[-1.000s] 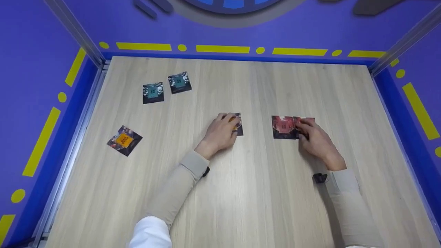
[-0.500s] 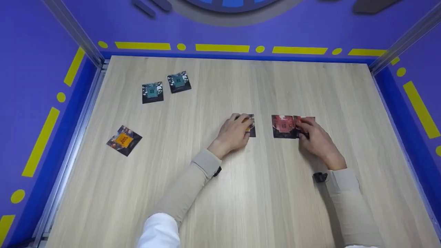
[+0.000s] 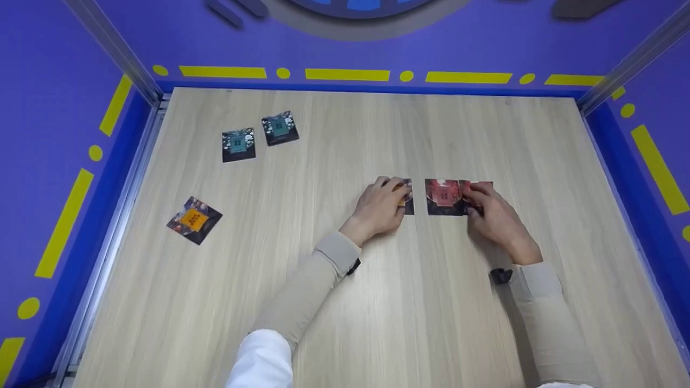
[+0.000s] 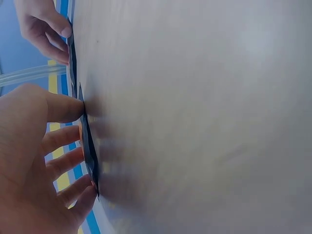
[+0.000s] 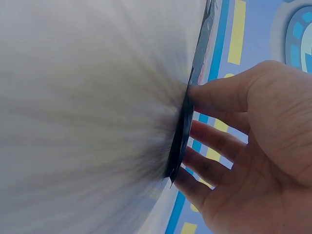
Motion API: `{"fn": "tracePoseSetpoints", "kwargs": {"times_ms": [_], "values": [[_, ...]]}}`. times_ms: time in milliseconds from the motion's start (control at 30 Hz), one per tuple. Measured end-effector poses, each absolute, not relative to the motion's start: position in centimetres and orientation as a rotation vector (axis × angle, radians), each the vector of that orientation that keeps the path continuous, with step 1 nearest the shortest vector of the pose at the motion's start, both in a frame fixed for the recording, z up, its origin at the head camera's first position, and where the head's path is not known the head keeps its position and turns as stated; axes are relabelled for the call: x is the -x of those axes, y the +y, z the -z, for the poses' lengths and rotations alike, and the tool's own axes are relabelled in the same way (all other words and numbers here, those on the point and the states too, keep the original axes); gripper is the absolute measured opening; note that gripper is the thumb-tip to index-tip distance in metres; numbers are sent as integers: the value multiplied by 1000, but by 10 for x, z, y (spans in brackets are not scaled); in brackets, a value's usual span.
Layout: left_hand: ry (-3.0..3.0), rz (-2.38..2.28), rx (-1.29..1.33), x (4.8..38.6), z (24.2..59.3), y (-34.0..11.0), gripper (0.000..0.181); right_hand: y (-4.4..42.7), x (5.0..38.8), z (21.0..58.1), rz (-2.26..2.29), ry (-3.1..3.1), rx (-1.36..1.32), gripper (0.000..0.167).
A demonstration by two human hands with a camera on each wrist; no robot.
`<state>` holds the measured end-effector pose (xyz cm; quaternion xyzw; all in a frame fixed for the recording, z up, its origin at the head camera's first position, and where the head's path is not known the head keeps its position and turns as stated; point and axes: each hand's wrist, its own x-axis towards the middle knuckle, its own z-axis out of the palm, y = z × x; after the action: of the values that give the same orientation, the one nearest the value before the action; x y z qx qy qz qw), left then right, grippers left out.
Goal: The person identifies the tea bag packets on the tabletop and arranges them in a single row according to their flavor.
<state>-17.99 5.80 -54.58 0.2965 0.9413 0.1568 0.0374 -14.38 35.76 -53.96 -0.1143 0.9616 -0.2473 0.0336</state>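
Since the earlier frames, the orange packet (image 3: 408, 199) has slid toward three o'clock with my left hand (image 3: 379, 207), leaving only a narrow strip of counter (image 3: 420, 302) before the red packet (image 3: 443, 197); my right hand (image 3: 498, 221) and that packet have stayed put. On the left, my fingers are spread and slightly bent, tips and thumb resting on the orange packet. On the right it is much the same: fingers apart, tips and thumb touching the second red packet (image 5: 181, 139), which lies at three o'clock of the first. Their edges meet; whether one overlaps the other I cannot tell. By its thin, creased look side-on, I judge the orange packet light and pliable, with a slick film skin, unlikely to break but apt to skid or turn if I press off-centre. I'd take it with spread tips across the printed middle and the thumb low at the edge nearest six o'clock; flat on the counter, it would be awkward to get a nail under. As for containers, the packets look like closed pouches, and what is in them stays hidden. From my left hand, the second orange packet (image 3: 194, 220) lies askew at nine o'clock, and the teal packet (image 3: 239, 144) and second teal packet (image 3: 280, 128) sit near each other around ten.
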Motion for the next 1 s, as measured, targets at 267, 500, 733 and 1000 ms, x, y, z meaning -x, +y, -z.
{"fn": "tracePoseSetpoints", "kwargs": {"times_ms": [267,500,733,1000], "values": [[2887,-474,-922,180,547,71,45,358,143,539,756,2951,343,49],[2894,-442,-916,180,547,78,46,358,144,538,762,2957,359,48],[2891,-445,-939,181,549,82,44,358,143,541,758,2953,348,49],[2898,-404,-974,180,550,89,47,358,143,541,763,2948,327,49]]}}
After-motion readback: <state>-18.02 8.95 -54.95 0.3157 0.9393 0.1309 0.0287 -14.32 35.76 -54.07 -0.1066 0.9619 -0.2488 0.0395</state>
